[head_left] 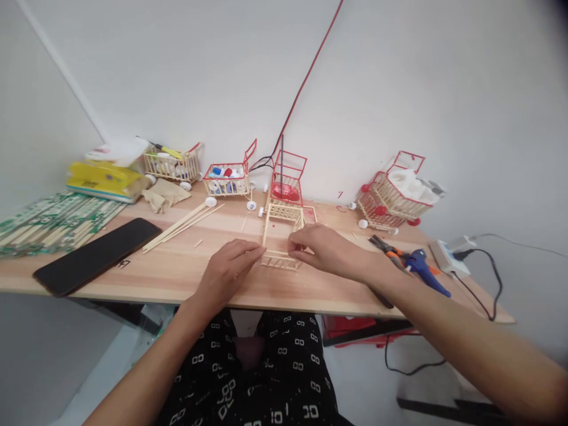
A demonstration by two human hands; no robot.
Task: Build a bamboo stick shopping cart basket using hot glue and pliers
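A small basket frame of pale wooden sticks (280,262) stands on the table in front of me, with slatted walls at its near and far ends. My left hand (231,264) pinches its near left corner, the fingers closed together. At the near right corner, my right hand (320,248) has its thumb and fingertips closed on the frame, covering most of that side. Whether a loose stick is between the fingers is hidden. Just behind the frame stands a finished-looking miniature cart (288,177) with red trim and a red piece inside.
More miniature carts (227,179) line the wall, one at the right (394,198). At left lie a black phone (95,254), loose sticks (184,226), wrapped chopsticks (57,222) and a yellow packet (106,180). A blue glue gun (426,272), pliers (386,251) and a power strip (448,258) lie right.
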